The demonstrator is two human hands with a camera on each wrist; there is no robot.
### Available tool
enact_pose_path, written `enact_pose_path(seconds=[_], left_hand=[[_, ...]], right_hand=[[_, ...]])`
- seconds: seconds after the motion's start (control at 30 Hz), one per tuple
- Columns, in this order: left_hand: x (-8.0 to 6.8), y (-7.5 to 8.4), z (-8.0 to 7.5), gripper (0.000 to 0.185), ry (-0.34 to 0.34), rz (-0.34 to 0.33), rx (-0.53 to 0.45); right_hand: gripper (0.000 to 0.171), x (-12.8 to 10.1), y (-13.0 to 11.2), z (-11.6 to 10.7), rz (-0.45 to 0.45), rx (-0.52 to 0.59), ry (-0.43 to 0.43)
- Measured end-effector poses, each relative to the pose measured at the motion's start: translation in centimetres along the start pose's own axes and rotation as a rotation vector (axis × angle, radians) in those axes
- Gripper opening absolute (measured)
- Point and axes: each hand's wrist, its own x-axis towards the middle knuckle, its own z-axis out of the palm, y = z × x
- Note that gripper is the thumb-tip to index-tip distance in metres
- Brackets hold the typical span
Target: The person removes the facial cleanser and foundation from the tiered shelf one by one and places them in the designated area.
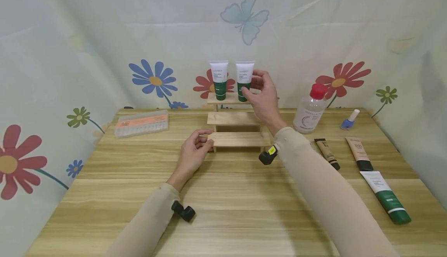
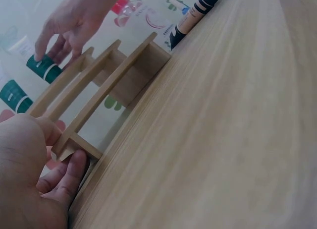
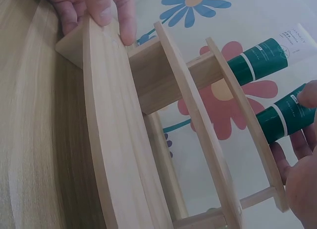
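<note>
On the top step of the wooden rack (image 1: 230, 98), at the back of the table (image 1: 244, 195), we see two white-and-green tubes standing on their green caps. Our right hand (image 1: 263, 94) is at the right tube (image 1: 244, 79); thumb and fingers curl loosely around its lower part, touching the cap. Whether they really press it, we cannot tell for sure. Our left hand (image 1: 193, 150) pinches the left end of the lowest step and steadies the rack.

We judge that the risk is a fall. Both tubes are tall on a small cap, and the step is narrow. If our fingers push sideways while they let go, the right tube can tip against the left tube (image 1: 219, 78), which stands just beside it, and both may drop to the steps below. If our left hand shakes the rack, the result is the same.

Its long axis is vertical: cap down, flat sealed end up, printed face toward us.
</note>
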Motion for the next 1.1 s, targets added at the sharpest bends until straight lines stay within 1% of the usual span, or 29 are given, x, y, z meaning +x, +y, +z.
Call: enact_pose_path(seconds=[0.43, 0.73, 0.87, 1.1], left_hand=[[0.1, -0.3, -0.1, 0.030, 0.000, 0.001, 0.009], [0.1, 0.0, 0.1, 0.030, 0.000, -0.005, -0.005], [0.1, 0.0, 0.2, 0.030, -0.001, -0.006, -0.008], [0.0, 0.0, 0.0, 0.029, 0.000, -0.004, 0.019]], right_hand=[[0.048, 0.2, -0.1, -0.1, 0.011, -0.021, -0.023], [0.048, 0.0, -0.3, -0.5, 0.012, -0.012, -0.028], [0.047, -0.1, -0.5, -0.9, -0.002, -0.011, -0.018], [0.045, -0.5, -1.2, -1.7, -0.049, 0.016, 0.000]])
